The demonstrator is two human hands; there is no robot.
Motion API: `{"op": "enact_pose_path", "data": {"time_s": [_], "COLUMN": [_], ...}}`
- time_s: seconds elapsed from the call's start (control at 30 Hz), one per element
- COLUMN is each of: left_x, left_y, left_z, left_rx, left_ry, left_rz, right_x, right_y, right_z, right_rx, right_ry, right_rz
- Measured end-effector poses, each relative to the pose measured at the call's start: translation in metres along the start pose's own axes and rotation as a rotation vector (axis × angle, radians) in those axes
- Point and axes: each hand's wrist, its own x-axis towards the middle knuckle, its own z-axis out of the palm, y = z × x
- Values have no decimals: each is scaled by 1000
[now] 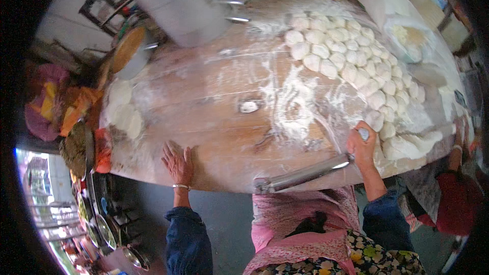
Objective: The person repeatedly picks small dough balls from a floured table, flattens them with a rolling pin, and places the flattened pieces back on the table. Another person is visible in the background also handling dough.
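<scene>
My right hand [361,147] grips one end of a shiny metal rolling pin [311,172], which lies slantwise along the near edge of a floured wooden table [214,122]. My left hand [178,165], a bangle at its wrist, rests palm down on the board with fingers spread and nothing in it. Beyond the right hand sit several rows of floured dough balls [351,57]. A long strip of dough [416,146] lies to the right of that hand. Flat dough rounds [126,109] overlap at the table's left side. One small whitish piece [249,106] lies mid-table, near loose flour [294,110].
A blurred stack of large pale metal containers [183,4] stands at the back left, beside a pot of brownish contents [130,51]. A large bowl of dark filling [74,151] is at the left edge. Flour bags [408,34] stand back right; another person's arm [456,149] reaches in at far right.
</scene>
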Motion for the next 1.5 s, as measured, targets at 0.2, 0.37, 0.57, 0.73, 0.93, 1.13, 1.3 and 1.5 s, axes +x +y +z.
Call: {"op": "enact_pose_path", "data": {"time_s": [0.2,0.37,0.57,0.73,0.93,1.13,1.3,1.5], "left_x": [15,42,191,197,152,42,25,7], "left_y": [184,325,417,400,295,259,282,292], "left_z": [1,15,12,9,-29,-28,-6,-9], "left_rx": [-41,-392,-697,-760,-941,-637,-212,-91], "left_ry": [59,53,-140,-249,-557,-408,60,-27], "left_rz": [643,888,768,663,412,710,786,724], "right_x": [9,12,7,11,9,10,10,2], "right_y": [-9,0,-18,-12,-11,-16,-5,-6], "right_z": [4,7,-2,-2,-10,-4,0,-6], "right_rx": [-46,-194,-252,-272,-242,-132,-89,-157], "right_ry": [-64,-89,-160,-185,-179,-166,-182,-165], "right_rz": [15,-121,-167,-153,-186,-107,-102,-134]}}
